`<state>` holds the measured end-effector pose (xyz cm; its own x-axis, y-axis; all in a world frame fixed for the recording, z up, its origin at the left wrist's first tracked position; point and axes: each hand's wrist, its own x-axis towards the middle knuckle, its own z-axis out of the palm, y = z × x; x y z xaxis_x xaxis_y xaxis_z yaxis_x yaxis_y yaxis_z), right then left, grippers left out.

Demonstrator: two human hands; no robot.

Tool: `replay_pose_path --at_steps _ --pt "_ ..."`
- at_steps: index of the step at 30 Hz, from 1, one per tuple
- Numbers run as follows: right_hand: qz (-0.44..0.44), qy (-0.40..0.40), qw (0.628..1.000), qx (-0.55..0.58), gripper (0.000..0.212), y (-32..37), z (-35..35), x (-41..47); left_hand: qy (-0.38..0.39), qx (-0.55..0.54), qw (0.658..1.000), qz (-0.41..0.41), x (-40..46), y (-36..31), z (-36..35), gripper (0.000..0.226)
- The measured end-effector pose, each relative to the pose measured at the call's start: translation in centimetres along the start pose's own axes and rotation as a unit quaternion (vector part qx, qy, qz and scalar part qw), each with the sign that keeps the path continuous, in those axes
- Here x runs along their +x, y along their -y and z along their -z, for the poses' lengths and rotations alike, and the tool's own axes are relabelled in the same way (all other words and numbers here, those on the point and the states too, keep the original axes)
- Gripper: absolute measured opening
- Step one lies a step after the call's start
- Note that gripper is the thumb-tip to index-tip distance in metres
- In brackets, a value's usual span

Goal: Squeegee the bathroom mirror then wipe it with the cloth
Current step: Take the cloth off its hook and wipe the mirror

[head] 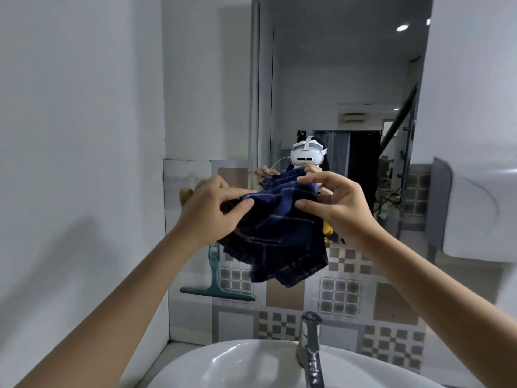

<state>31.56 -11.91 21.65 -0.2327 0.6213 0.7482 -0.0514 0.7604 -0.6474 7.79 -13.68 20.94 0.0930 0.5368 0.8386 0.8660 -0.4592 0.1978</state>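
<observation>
A dark blue checked cloth (pixel 282 239) hangs between both hands in front of the mirror (pixel 344 88). My left hand (pixel 212 211) pinches its left top edge, thumb on the fabric. My right hand (pixel 333 203) pinches the right top edge between thumb and forefinger. The rest of the cloth droops in folds below them. A teal squeegee (pixel 215 287) leans upright against the tiled wall below my left hand, blade down on the ledge. The mirror reflects the cloth and a person with a white headset.
A white basin (pixel 251 362) lies at the bottom with a chrome tap (pixel 309 345) at its back. A white wall-mounted dispenser (pixel 481 211) juts out at the right. A plain white wall stands close on the left. Patterned tiles cover the wall under the mirror.
</observation>
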Motion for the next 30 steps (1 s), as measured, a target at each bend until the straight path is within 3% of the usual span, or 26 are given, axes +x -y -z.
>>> replay_pose_path --at_steps 2,5,11,16,19,21,26,30 --pt "-0.003 -0.014 1.000 -0.006 0.038 -0.2 1.0 -0.4 -0.006 -0.036 0.999 -0.006 0.2 -0.6 -0.7 0.021" --pt "-0.018 -0.039 0.999 -0.001 0.036 -0.5 2.3 -1.0 0.072 -0.227 0.971 0.005 -0.1 -1.8 -1.3 0.018" --pt "-0.031 -0.038 0.999 -0.011 0.027 -1.0 3.6 -1.8 0.101 -0.322 0.941 0.024 -1.0 -3.9 -3.2 0.013" --pt "-0.001 -0.009 0.994 -0.107 0.028 -1.1 4.7 -1.9 0.111 -0.333 0.936 0.021 0.0 -5.0 -4.0 0.029" --pt "0.038 -0.025 0.984 -0.174 0.026 -1.0 5.2 -2.0 0.125 -0.374 0.919 0.022 0.9 -5.6 -3.9 0.012" --pt "0.001 -0.026 0.995 -0.097 0.027 -1.2 5.8 -2.0 0.135 -0.400 0.906 0.023 1.7 -6.0 -3.8 0.005" --pt "-0.100 0.034 0.992 0.076 0.051 -2.2 7.6 -2.0 0.140 -0.448 0.883 0.021 4.7 -7.0 -4.1 0.024" --pt "-0.076 0.093 0.985 0.127 0.040 -2.1 8.0 -2.9 0.162 -0.488 0.856 0.041 7.2 -8.2 -4.5 0.024"
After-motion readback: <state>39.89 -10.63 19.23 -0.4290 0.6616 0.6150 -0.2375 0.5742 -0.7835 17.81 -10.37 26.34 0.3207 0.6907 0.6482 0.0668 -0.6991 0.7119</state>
